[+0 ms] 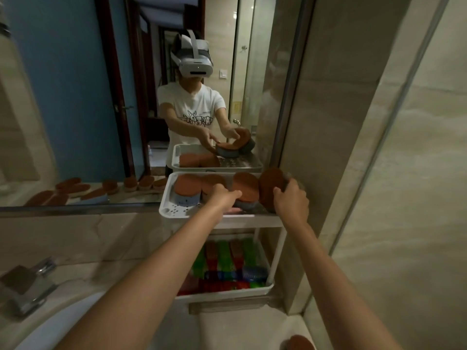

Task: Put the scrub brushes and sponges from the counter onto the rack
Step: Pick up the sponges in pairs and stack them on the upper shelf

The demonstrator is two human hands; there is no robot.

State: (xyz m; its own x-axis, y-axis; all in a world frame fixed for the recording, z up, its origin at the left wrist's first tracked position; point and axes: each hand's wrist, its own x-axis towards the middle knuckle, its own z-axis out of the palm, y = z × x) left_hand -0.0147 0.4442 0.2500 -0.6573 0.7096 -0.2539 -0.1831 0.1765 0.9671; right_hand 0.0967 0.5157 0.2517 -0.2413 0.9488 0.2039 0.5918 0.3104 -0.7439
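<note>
- The right hand (290, 198) gripped a tilted brush (271, 183), stood on edge at the right end of the rack's top tray (166, 198). Squeezed in there, it could topple over the rim.
- The left hand (223, 195), fingers curled, held the neighbouring brush (245, 185). A push might crowd the two brushes (187, 190) further left.
- Another brush (300, 343) waited at lower right on the counter (101, 248).
- The counter was polished stone, slippery by the look of it, with a mirror (75, 97) at upper left, a faucet (27, 281) at lower left, and dim light.
</note>
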